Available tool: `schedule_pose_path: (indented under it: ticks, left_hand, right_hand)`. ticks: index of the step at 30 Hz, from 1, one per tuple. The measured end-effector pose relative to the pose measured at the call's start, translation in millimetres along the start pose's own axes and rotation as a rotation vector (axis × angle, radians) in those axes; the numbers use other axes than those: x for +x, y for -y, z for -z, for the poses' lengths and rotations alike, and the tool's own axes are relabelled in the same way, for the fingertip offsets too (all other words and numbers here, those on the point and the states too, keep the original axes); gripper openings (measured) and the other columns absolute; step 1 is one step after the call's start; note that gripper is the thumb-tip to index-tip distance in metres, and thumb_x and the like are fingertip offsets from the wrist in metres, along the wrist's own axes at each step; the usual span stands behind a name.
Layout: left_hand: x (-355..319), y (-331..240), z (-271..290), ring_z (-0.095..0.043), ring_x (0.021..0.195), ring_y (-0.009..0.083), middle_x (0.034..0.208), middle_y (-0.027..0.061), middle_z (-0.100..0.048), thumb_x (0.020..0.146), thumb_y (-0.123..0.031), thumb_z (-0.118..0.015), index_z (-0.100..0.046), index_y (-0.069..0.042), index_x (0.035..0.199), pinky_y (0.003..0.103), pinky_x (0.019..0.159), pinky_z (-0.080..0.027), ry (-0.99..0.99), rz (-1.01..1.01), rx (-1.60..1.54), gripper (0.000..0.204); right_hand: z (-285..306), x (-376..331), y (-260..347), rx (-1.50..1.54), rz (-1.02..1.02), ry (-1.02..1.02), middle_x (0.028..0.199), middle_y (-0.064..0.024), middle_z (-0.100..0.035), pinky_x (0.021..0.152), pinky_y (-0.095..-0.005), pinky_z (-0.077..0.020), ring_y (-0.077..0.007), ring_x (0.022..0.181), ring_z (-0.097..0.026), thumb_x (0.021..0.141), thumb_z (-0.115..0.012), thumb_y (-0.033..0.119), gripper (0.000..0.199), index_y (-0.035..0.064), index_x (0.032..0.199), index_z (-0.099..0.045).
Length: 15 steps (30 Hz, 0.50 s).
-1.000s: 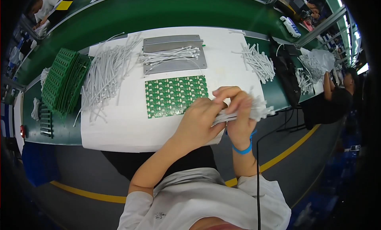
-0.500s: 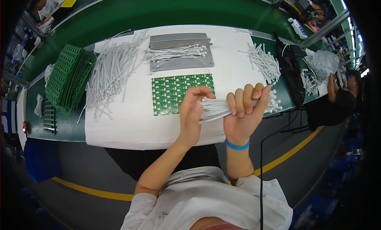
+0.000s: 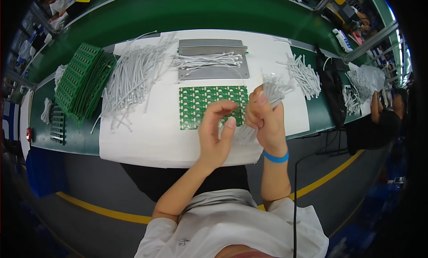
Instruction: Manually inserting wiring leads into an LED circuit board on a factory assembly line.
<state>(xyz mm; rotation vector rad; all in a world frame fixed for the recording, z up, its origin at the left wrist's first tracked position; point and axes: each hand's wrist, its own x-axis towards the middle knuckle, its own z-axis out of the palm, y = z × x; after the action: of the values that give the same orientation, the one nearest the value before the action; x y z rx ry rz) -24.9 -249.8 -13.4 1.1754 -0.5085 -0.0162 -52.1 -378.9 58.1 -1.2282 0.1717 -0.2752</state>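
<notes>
Bundle of white cables [image 3: 276,88], one, blurred: held off the counter [image 3: 81,138] at the right, its bunched end on the far side of my right grip [image 3: 266,117], a fainter tail showing on the near side. Right grip: fingers folded firmly round the bundle, blue band [image 3: 276,157] at the wrist. Left grip [image 3: 217,132]: fingers curled, thumb apart, gap between them with nothing in it that I can see; whether it touches the cable tail I cannot tell.

Green circuit board panel [image 3: 196,107], one: flat on the white sheet [image 3: 133,147], its near right part hidden from me behind the grips. Grey metal fixture [image 3: 189,74], one: just beyond the panel, with loose cables [image 3: 211,61] lying across it.

Large cable heap [image 3: 133,75]: on the sheet, left of the fixture. Smaller cable pile [image 3: 304,76]: at the sheet's right edge. Stack of green boards [image 3: 82,82]: leaning, left of the large heap. Dark slotted strip [image 3: 57,125] and small white bundle [image 3: 46,111]: near left, side by side. Black bag [image 3: 330,91]: right of the smaller pile.
</notes>
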Motion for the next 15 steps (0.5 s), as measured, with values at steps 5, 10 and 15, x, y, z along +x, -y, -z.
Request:
schedule_pose_path:
  ticks: [5,10,15]
  left_hand:
    - [31,-35,38,-0.063,0.100,0.0125,0.117,0.0085,-0.063,0.100,-0.003,-0.066,-0.055,0.003,0.140,0.028,0.090,-0.051,0.027,0.109,-0.112,0.042]
    - [32,-28,60,-0.064,0.086,0.0076,0.103,0.0053,-0.068,0.102,-0.005,-0.067,-0.067,0.004,0.124,0.023,0.074,-0.055,0.073,0.240,-0.154,0.024]
    - [29,-30,60,-0.066,0.082,0.0082,0.097,0.0055,-0.071,0.100,-0.003,-0.069,-0.071,0.005,0.114,0.023,0.072,-0.056,0.021,0.280,-0.203,0.016]
  right_hand:
    - [4,2,-4,0.085,-0.337,0.204,0.067,0.0070,-0.038,0.049,-0.0240,-0.0284,-0.0038,0.055,-0.031,0.109,-0.059,0.026,0.021,0.0066,0.103,-0.055]
    - [2,-1,-12,-0.126,-0.418,0.359,0.068,0.0079,-0.042,0.049,-0.0236,-0.0289,-0.0023,0.056,-0.034,0.109,-0.060,0.029,0.022,0.0089,0.100,-0.057]
    - [-1,-1,-17,-0.244,-0.458,0.369,0.069,0.0080,-0.045,0.049,-0.0235,-0.0302,-0.0020,0.056,-0.036,0.109,-0.059,0.031,0.024,0.0089,0.099,-0.059]
